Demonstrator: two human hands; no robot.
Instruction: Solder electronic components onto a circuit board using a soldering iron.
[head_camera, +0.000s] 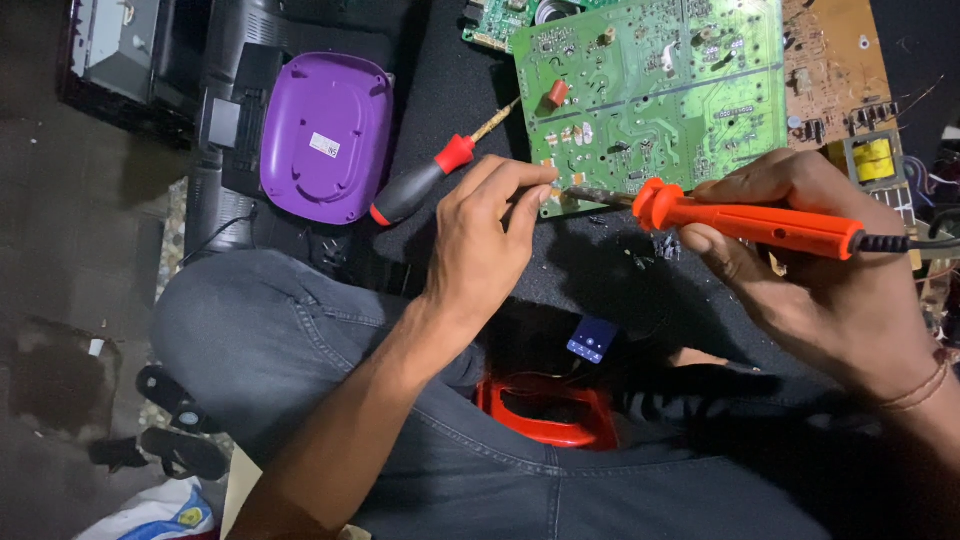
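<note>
Circuit board: green, laid flat on dark cloth, ahead of both hands.
Right hand: fingers clamped on the orange soldering iron, tip at the board's near edge.
Left hand: fingertips pinched together at that edge.
Screwdriver: red-black, left lying beside the board.

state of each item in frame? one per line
Soldering iron: gripped in right hand, tip at the green board's edge.
Green board: lying flat, left hand pinching at its near edge.
Screwdriver: lying loose, untouched.
Purple case: closed, lying flat.
</note>
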